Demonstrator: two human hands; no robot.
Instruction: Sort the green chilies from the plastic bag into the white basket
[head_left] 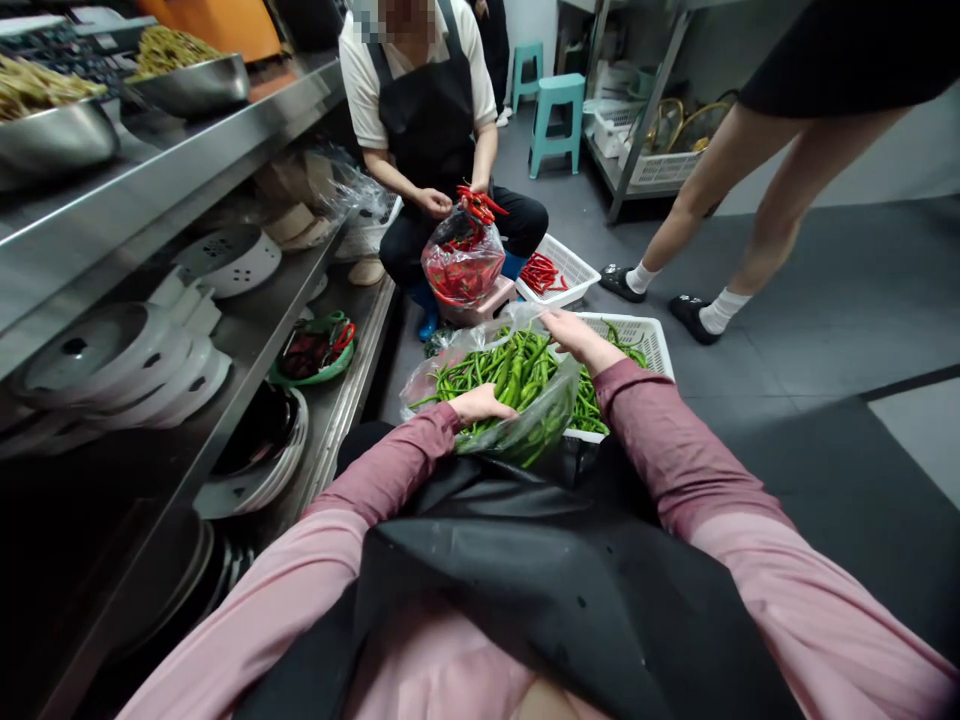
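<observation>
A clear plastic bag [551, 405] full of green chili peppers [491, 365] stands open in front of my lap. My left hand [484, 403] reaches into it from the left, its thumb across a bunch of the peppers and its other fingers mostly hidden among them. On the bag's right side, my right hand [574, 338] has its fingers at the rim and appears to hold the plastic there. Just beyond and partly beneath the bag is a white plastic basket [658, 345], with more green peppers in it.
Opposite me a seated person [427, 110] handles red chili peppers [480, 203] over a plastic bag [461, 270]. A white basket [574, 265] holds more red ones. Another person's legs [772, 200] stand at right. Steel shelves [247, 350] with dishes run along my left; turquoise stools [559, 95] stand behind.
</observation>
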